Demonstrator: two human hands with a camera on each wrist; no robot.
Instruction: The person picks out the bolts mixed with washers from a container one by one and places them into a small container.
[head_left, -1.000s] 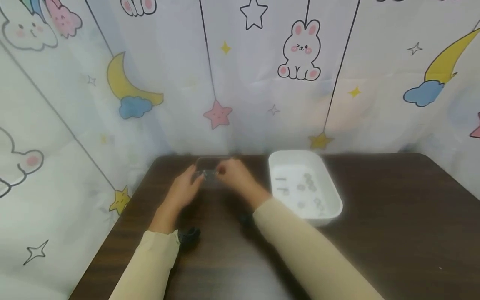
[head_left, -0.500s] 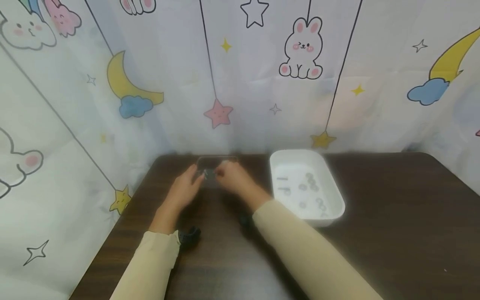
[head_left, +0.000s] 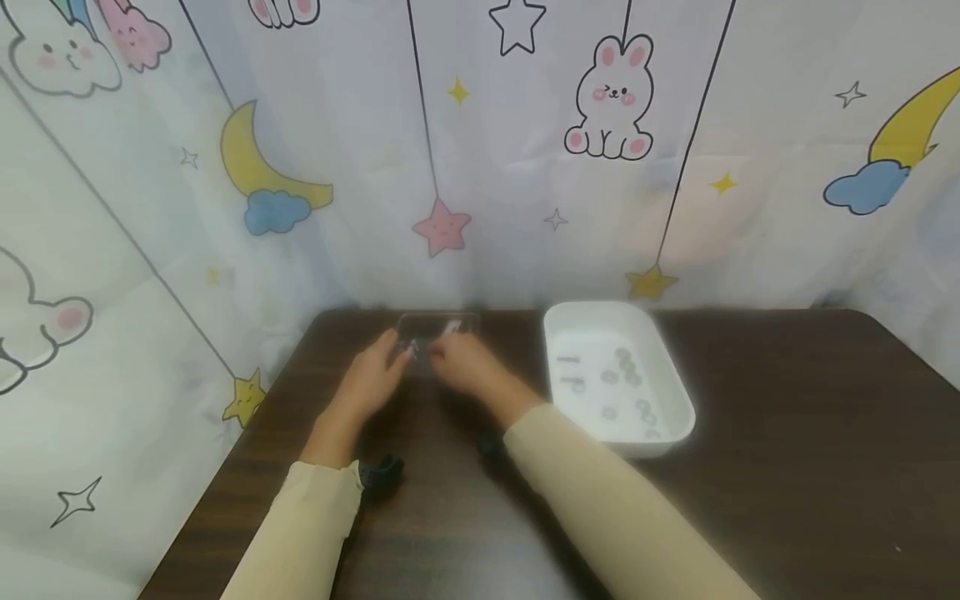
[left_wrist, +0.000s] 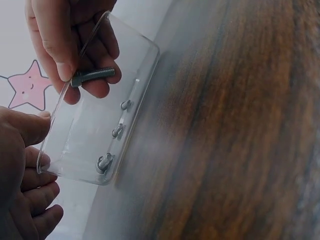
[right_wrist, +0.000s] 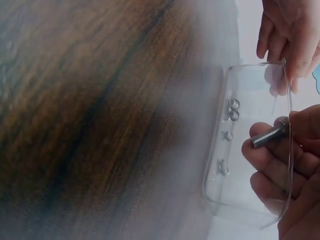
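A clear plastic box (left_wrist: 85, 145) stands at the far left of the table, its rim between my hands. My left hand (head_left: 369, 375) holds the box's left end, thumb at the rim and fingers on the outer side. My right hand (head_left: 468, 362) pinches a grey metal bolt (right_wrist: 270, 136) by its head, at the box's near rim; the threaded shank slants inward over the opening. Inside the box, several small metal pieces (left_wrist: 105, 162) lie along the bottom; they look like short screws or nuts.
To the right of my hands a white plastic tray (head_left: 678, 408) holds two thin rods (head_left: 568, 360) and several round, ring-like pieces (head_left: 626, 367), blurred. The dark wood table (head_left: 787, 433) runs back to a printed curtain (head_left: 510, 167).
My right hand has shifted slightly left and toward me over the box. The left hand keeps its hold in place. The head view has turned a little.
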